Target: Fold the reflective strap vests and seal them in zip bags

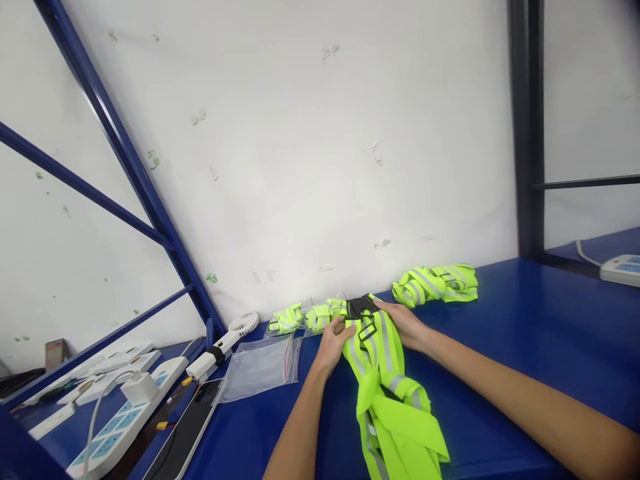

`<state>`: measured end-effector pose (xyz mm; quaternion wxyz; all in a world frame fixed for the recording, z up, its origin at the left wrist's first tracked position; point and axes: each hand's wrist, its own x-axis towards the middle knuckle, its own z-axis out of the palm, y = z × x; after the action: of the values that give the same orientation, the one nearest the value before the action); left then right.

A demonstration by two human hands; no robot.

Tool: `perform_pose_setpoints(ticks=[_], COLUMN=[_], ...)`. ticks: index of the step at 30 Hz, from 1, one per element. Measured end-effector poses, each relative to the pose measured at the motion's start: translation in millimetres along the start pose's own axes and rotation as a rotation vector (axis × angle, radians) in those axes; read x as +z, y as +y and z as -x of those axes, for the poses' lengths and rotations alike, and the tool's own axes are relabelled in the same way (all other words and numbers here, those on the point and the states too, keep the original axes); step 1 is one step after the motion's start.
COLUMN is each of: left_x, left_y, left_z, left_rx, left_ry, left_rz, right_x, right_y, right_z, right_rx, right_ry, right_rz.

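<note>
A neon yellow reflective strap vest (386,353) with silver stripes hangs in loose folds toward the shelf's front edge. At its top is a black buckle (361,307), with a smaller black slider (368,332) just below. My left hand (334,341) is closed on the vest at the buckle's left side, thumb over the webbing. On the buckle's right, my right hand (401,323) grips the vest, its fingertips partly hidden behind the webbing. A rolled-up vest (436,284) lies against the wall, and bagged vests (310,316) lie behind my left hand.
An empty clear zip bag (259,368) lies left of my arms on the blue shelf (495,347). Beside it are a white handheld fan (220,352), a tablet-like device (185,430) and power strips (125,417). Blue frame bars (130,160) rise at left, a dark post (527,133) at right.
</note>
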<state>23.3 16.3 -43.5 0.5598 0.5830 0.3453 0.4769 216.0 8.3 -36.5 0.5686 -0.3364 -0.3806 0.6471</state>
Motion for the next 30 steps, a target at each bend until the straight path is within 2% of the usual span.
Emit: perform_pose_setpoints(ticks=[2, 4, 10, 13, 15, 17, 22, 26, 30], left_x=[4.5, 9.0, 12.0, 13.0, 15.3, 17.2, 14.8, 10.8, 6.4], left_y=[1.5, 1.2, -0.3, 4.4, 6.9, 6.8, -0.8, 0.4, 3.4], left_z=[3.3, 4.6, 1.4, 3.3, 4.9, 5.0, -0.6, -2.8, -3.4], left_rx=[0.010, 0.011, -0.029, -0.063, -0.083, -0.092, -0.068, -0.114, -0.107], left_ry=[-0.098, -0.138, 0.089, 0.031, -0.015, -0.012, 0.185, 0.281, 0.306], left_rz=[0.028, 0.055, 0.238, 0.324, 0.352, 0.353, 0.309, 0.305, 0.277], right_x=[4.5, 7.8, 16.6, 18.6, 16.8, 12.8, 5.3, 8.7, 13.1], right_y=[1.0, 2.1, 5.6, 7.1, 6.9, 5.6, -0.6, 0.1, 4.9], right_z=[4.7, 7.4, 10.7, 12.8, 12.4, 10.4, 5.4, 5.6, 6.0], right_rx=[0.068, 0.069, -0.018, -0.153, -0.213, -0.219, -0.212, -0.232, -0.118], right_ry=[0.013, 0.027, -0.104, -0.149, -0.133, -0.087, 0.041, 0.024, -0.010], right_rz=[-0.015, 0.013, 0.091, 0.173, 0.224, 0.245, 0.310, 0.273, 0.141])
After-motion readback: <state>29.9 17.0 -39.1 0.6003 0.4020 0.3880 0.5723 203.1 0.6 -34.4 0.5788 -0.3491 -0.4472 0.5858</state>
